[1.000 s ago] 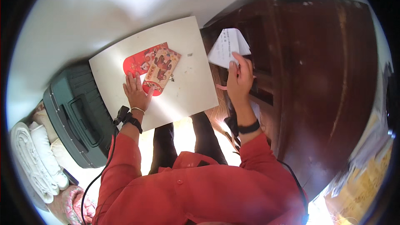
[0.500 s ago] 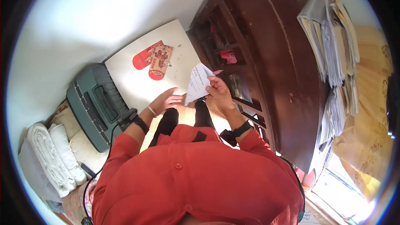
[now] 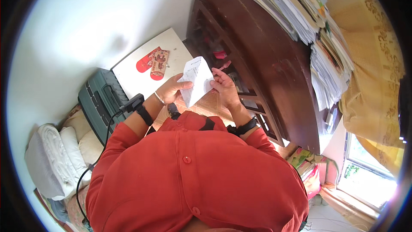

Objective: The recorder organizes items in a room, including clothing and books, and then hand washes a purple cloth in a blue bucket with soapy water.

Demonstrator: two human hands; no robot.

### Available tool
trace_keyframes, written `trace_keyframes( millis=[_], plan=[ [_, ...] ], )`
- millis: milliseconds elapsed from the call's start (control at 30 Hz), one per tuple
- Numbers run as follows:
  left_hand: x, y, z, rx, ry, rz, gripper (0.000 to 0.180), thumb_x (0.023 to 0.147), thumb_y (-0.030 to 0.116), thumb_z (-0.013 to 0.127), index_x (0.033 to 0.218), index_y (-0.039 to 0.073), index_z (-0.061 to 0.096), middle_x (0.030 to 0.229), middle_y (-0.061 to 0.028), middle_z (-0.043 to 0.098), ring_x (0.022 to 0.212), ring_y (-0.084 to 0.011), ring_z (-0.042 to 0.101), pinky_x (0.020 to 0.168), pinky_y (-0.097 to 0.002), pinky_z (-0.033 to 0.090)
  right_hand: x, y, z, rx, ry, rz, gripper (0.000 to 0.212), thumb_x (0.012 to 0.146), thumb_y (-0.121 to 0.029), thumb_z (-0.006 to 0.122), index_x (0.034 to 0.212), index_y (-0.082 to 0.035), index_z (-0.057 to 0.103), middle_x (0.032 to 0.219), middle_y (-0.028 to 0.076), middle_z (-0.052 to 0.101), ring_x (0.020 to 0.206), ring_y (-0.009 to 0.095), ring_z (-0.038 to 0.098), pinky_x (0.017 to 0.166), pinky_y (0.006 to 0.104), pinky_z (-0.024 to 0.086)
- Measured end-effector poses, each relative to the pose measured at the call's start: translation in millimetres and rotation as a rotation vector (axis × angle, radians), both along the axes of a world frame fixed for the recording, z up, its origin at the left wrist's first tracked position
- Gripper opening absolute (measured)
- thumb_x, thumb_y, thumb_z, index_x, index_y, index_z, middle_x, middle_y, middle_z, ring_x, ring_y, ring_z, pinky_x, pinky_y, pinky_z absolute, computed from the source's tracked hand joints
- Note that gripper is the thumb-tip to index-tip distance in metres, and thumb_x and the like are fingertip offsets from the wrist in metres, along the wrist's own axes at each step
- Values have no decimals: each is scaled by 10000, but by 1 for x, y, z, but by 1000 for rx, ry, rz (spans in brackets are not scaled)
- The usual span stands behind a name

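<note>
A folded white sheet of paper (image 3: 198, 75) with printing on it is held up in front of my body. My left hand (image 3: 174, 88) grips its left edge, thumb on top of the sheet. At the right edge my right hand (image 3: 224, 89) pinches the same paper between thumb and fingers. A small pink piece (image 3: 225, 65) shows just beyond the right fingertips; I cannot tell whether it is held. Past my left hand, red envelopes (image 3: 146, 62) and a patterned tan-and-red envelope (image 3: 159, 65) overlap on a white tabletop (image 3: 133, 75).
A dark brown wooden cabinet (image 3: 274, 60) stands close on my right, with stacked papers and folders (image 3: 296, 13) on it. To the left are a green suitcase (image 3: 101, 96) and folded white bedding (image 3: 56, 159). A yellow curtain (image 3: 369, 68) hangs by the window (image 3: 369, 176).
My left hand, formerly apart from the paper, has taken hold of its left edge. The sheet is now turned and tilted between both hands. My view has shifted toward the right.
</note>
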State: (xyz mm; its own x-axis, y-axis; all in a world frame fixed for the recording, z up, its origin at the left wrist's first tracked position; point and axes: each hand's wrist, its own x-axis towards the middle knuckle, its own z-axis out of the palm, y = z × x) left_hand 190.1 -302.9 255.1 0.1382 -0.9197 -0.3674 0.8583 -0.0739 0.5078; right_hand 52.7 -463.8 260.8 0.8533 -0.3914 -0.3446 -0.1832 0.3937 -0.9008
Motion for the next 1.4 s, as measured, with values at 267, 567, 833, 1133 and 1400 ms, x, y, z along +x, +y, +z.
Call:
trace_keyframes(
  millis=[267, 567, 833, 1133, 1400],
  plan=[
    [-52, -40, 38, -82, -98, -33, 406, 706, 76, 628, 1075, 11, 470, 999, -66, 557, 925, -162, 536, 831, -301, 413, -68, -33, 23, -75, -114, 22, 396, 761, 18, 503, 1151, 7, 435, 863, 7, 553, 770, 80, 500, 681, 203, 403],
    [-104, -70, 71, -45, -497, 82, 528, 695, 104, 661, 1148, 26, 402, 930, -51, 491, 879, -145, 495, 780, -259, 403, -112, -52, 27, 8, -190, 52, 198, 725, -29, 527, 921, -16, 552, 837, 9, 560, 762, 95, 515, 728, 222, 409],
    [-129, -73, 91, 8, -872, -25, 380, 672, 176, 696, 979, 31, 525, 868, -47, 551, 819, -107, 508, 726, -233, 407, -122, -61, 16, -238, 15, -181, 101, 685, -76, 534, 762, -15, 558, 663, 11, 532, 607, 72, 493, 554, 227, 428],
    [-131, -68, 97, 101, -1561, 208, 185, 691, 52, 553, 667, 29, 371, 614, 2, 380, 592, -86, 355, 542, -239, 346, -138, -55, 39, -394, 65, -19, 127, 651, -93, 552, 751, -16, 548, 585, 32, 492, 564, 103, 491, 528, 245, 405],
    [-131, -68, 128, -23, -1586, -9, 192, 678, 36, 533, 659, 34, 343, 596, 1, 296, 567, -91, 294, 513, -231, 295, -155, -64, 110, -925, -360, -207, 667, 620, -205, 736, 1169, -25, 404, 1210, 109, 385, 930, 186, 506, 736, 285, 434]
  ],
)
